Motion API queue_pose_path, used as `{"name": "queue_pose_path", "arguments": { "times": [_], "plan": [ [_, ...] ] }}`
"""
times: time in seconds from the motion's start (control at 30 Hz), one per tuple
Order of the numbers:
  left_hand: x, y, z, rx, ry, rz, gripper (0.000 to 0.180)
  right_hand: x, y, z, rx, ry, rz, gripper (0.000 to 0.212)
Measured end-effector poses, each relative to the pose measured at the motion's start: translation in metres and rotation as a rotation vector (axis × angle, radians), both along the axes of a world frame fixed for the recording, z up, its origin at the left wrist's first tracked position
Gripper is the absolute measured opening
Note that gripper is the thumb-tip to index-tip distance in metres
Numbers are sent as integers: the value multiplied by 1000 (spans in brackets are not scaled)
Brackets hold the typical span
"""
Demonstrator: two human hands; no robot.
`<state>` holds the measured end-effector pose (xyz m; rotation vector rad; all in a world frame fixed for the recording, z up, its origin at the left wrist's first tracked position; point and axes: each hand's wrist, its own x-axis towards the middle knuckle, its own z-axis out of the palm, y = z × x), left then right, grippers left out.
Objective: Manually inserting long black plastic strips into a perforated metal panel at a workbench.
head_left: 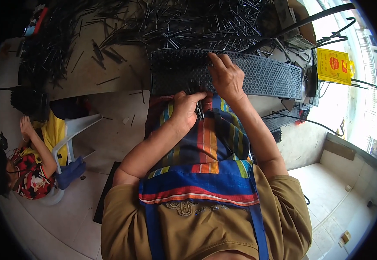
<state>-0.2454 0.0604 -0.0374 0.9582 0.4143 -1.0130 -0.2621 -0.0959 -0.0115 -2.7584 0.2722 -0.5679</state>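
A long black panel full of round holes (268,74) lies across my lap against the work table. Its left part carries a dense mass of short black strips (177,60). My left hand (182,108) is closed around a small bundle of thin black strips (200,113) just below the panel's near edge, thumb laid across toward the right. Over the panel, at the right border of the filled part, my right hand (229,82) has its fingers bent together. What lies between those fingertips is too small to make out.
Loose black strips (197,21) are heaped along the table's far side, with several scattered on the table top (119,71). A cardboard box (300,26), black bars and a yellow bag (333,65) stand at the right. Another person (34,173) sits at the left beside a chair (69,138).
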Motion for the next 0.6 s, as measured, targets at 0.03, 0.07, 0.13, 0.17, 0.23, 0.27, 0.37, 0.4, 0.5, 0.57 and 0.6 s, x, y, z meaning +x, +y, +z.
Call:
{"name": "queue_pose_path", "arguments": {
  "times": [0.03,0.07,0.13,0.17,0.23,0.27,0.37,0.4,0.5,0.57,0.6],
  "plan": [
    [1,0,-1,-22,-13,-3,9,-5,-1,-1,81,-86,12,19],
    [0,0,0,-42,-25,-7,9,-11,-1,-3,163,-170,23,20],
    [1,1,3,-56,-24,-3,9,-20,0,-17,505,-87,38,19],
    [1,0,5,-72,-21,0,8,-23,0,-19,843,2,52,18],
    [-2,-4,2,-59,-42,11,8,-25,-2,-18,1105,48,-46,15],
    [-2,-5,3,-43,-64,27,7,-25,-2,-16,1367,97,-143,12],
    [-1,-5,8,37,7,-2,9,-17,-10,-7,1270,-227,-237,10],
    [-2,-4,7,37,6,-4,9,-14,-13,-7,1164,-299,-272,9],
    [-4,-3,2,-9,35,-9,11,-3,-21,-14,870,-460,-230,7],
    [-6,-4,-1,-11,45,4,13,-2,-17,-12,743,-398,-220,7],
    [-6,-3,-3,-11,45,5,13,-1,-15,-10,616,-337,-214,8]
  ]
}}
